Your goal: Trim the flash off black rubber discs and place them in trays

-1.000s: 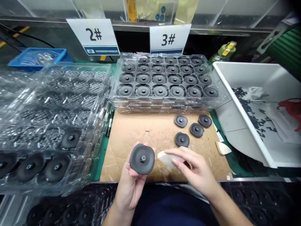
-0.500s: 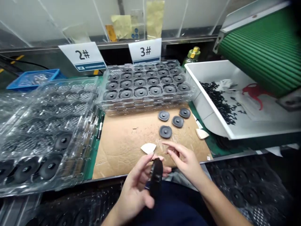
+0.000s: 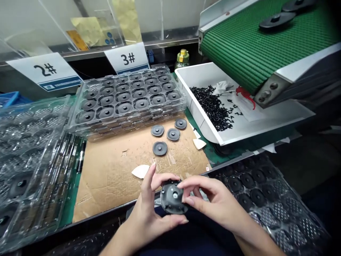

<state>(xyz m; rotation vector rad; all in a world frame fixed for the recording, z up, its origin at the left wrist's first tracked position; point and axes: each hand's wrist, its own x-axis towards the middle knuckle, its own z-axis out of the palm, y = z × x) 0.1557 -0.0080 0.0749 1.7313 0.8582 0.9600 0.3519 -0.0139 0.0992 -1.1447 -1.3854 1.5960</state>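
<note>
My left hand [image 3: 153, 206] grips a black rounded plastic disc [image 3: 170, 200] by its edge, thumb below and fingers above. The disc is tilted so that its face shows, with a pale centre boss and small pegs near the rim. My right hand [image 3: 206, 197] is closed in a pinch at the disc's right side; whatever lies between its fingertips is hidden. Beyond the hands, several similar dark discs [image 3: 160, 148] rest on a cardboard sheet [image 3: 106, 177]. An off-white pointed piece [image 3: 140, 171] lies just past my left hand.
A clear tray stack [image 3: 128, 122] of discs stands at the back. To its right, a white bin [image 3: 213, 133] holds small black parts [image 3: 213, 110], below a green conveyor belt [image 3: 239, 46] carrying discs. More trays flank me at the left [image 3: 32, 142] and lower right [image 3: 266, 188].
My view has swung right. The disc in my left hand has turned from edge-on to face-on. My right hand, formerly apart from it, now meets its right side.
</note>
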